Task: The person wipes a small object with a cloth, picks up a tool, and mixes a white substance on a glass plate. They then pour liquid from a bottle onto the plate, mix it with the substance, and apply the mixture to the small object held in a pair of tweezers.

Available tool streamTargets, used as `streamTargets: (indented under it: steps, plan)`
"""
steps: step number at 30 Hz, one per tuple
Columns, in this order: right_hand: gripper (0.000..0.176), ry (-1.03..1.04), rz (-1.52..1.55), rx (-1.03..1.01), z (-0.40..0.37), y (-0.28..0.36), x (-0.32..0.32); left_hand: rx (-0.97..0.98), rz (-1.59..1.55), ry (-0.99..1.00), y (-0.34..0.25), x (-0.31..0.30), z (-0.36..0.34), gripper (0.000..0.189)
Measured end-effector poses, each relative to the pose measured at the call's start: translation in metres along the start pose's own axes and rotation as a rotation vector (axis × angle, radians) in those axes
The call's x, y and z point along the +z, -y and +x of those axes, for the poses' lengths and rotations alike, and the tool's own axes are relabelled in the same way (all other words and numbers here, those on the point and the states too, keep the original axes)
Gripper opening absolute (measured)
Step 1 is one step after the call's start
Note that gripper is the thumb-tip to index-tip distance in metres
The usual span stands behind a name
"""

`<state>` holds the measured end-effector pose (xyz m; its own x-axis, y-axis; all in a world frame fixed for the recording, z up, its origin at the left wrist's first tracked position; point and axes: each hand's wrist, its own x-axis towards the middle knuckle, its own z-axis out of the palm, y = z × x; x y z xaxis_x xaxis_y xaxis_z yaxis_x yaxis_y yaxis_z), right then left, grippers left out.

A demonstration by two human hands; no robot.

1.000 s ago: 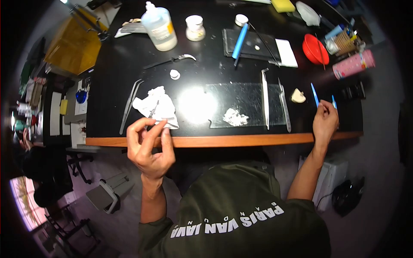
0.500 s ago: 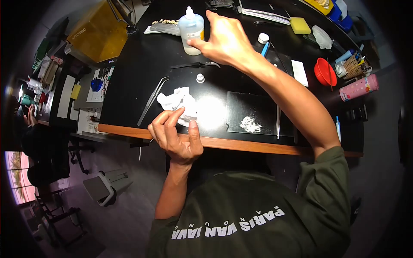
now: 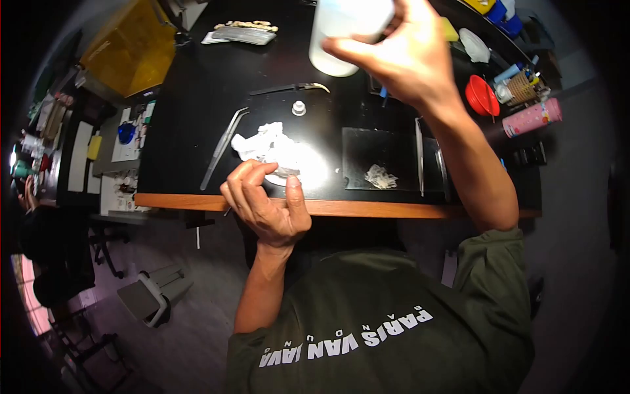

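My right hand (image 3: 413, 62) is wrapped round a translucent white plastic bottle (image 3: 335, 49), held raised over the back of the table; its top is cut off by the frame. My left hand (image 3: 269, 207) is near the front edge with curled fingers, beside a crumpled white tissue (image 3: 262, 141). A thin dark end pokes out at its lower left, but what those fingers hold is hidden. Curved metal tweezers (image 3: 223, 150) lie left of the tissue. Beyond it are a small white cap (image 3: 299, 108) and dark tweezers (image 3: 282, 88).
A dark plate (image 3: 364, 148) carries a crumpled pale scrap (image 3: 380, 177), with a metal rod (image 3: 420, 157) alongside. At the right are a red bowl (image 3: 481, 96) and a pink bottle (image 3: 533, 118). A grey tray (image 3: 243, 35) with small pale pieces lies back left.
My right hand has closed on the bottle and lifted it off the table, up and to the right. My left hand has barely moved. The view has shifted slightly.
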<state>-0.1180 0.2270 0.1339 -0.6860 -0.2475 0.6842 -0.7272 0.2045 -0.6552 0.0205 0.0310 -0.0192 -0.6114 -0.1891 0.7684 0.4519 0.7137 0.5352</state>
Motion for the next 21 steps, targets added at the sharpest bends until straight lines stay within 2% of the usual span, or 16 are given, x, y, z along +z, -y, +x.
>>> streamTargets:
  steps: [1,2,3,5,7,8,11,15,16,19,21]
  plan:
    - [0.048,0.066,0.162,0.018,-0.008,0.019,-0.014,0.009,0.021,0.030,0.000,-0.002,0.000,0.033]
    - [0.075,-0.002,-0.317,0.158,-0.031,0.038,-0.034,0.018,0.019,0.037,0.001,-0.002,0.000,0.033]
    - [0.077,0.058,-0.331,0.199,-0.044,0.057,-0.045,0.027,0.020,0.044,0.002,-0.002,0.000,0.033]
    - [0.078,0.157,-0.537,0.120,-0.074,0.076,-0.067,0.025,-0.005,0.057,0.003,-0.002,-0.001,0.032]
    - [0.068,0.285,-0.678,0.240,-0.095,0.099,-0.076,0.012,-0.013,0.078,0.002,-0.003,0.000,0.032]
    - [0.068,0.299,-0.753,0.342,-0.108,0.105,-0.074,0.016,-0.020,0.093,0.002,-0.004,0.000,0.032]
    - [0.072,0.609,-1.047,0.446,-0.131,0.119,-0.077,-0.016,-0.039,0.158,0.000,-0.008,0.001,0.029]
    - [0.063,0.728,-1.117,0.413,-0.145,0.113,-0.072,-0.015,-0.043,0.161,0.001,-0.008,0.000,0.028]
    - [0.061,0.758,-1.096,0.479,-0.142,0.114,-0.068,-0.015,-0.038,0.159,0.001,-0.008,-0.001,0.028]
    - [0.060,0.786,-1.104,0.447,-0.141,0.107,-0.067,-0.024,-0.033,0.163,0.003,-0.009,-0.001,0.027]
    - [0.065,0.811,-1.114,0.449,-0.138,0.106,-0.068,-0.040,-0.030,0.162,0.002,-0.009,-0.002,0.026]
